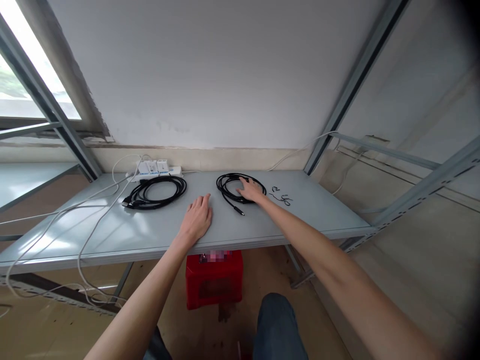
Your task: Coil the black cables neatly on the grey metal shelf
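Note:
My left hand lies flat and open on the grey metal shelf, palm down, holding nothing. My right hand rests with fingers spread on a coiled black cable, pressing its right side; the cable's plug end trails toward me. A second, thicker coil of black cable lies to the left of my left hand, its connectors at the coil's left end.
A white power strip with white adapters sits at the back left, with white cords running off the shelf's left front. Small black twist ties lie right of my right hand. A red crate stands on the floor below.

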The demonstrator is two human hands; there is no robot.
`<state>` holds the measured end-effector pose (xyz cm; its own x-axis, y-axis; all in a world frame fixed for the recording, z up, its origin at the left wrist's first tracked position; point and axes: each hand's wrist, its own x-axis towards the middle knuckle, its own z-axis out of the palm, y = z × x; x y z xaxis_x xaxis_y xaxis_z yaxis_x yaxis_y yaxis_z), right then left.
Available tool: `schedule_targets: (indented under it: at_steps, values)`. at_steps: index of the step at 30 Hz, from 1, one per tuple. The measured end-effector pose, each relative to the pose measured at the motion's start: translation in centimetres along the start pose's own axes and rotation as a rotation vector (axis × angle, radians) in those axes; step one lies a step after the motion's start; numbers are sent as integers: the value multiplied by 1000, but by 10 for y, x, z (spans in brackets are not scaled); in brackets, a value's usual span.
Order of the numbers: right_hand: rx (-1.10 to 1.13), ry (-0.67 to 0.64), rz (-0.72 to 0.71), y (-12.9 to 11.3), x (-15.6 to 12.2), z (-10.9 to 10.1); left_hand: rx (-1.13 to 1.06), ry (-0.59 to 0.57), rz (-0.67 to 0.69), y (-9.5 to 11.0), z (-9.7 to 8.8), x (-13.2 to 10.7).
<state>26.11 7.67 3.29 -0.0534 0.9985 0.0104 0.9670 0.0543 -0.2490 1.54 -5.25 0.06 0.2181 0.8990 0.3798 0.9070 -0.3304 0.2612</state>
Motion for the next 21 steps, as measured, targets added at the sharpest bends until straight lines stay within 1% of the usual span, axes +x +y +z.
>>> schedule_targets:
  at_steps: [3,6,8,11,13,15,16,18,21]
  values:
    - [58,89,-108,-1,-2,10,-45,15,-2,-2,3,1]
    - [167,177,-229,-3,-6,19,-190,41,-32,-7,5,4]
    - [252,217,-309,-8,-11,26,-334,113,-101,-13,5,7]
    - [369,241,-388,-19,-20,36,-558,280,-286,-23,2,11]
    - [404,228,-422,-28,-27,40,-713,323,-394,-29,0,12]
    - [415,226,-459,-35,-33,42,-869,305,-443,-33,-1,12]
    - [420,243,-473,-37,-36,41,-937,303,-453,-35,-2,12]
    - [433,304,-471,-40,-43,38,-1043,341,-477,-38,-3,12]
    - [462,390,-411,-42,-53,33,-1158,390,-507,-42,-5,12]
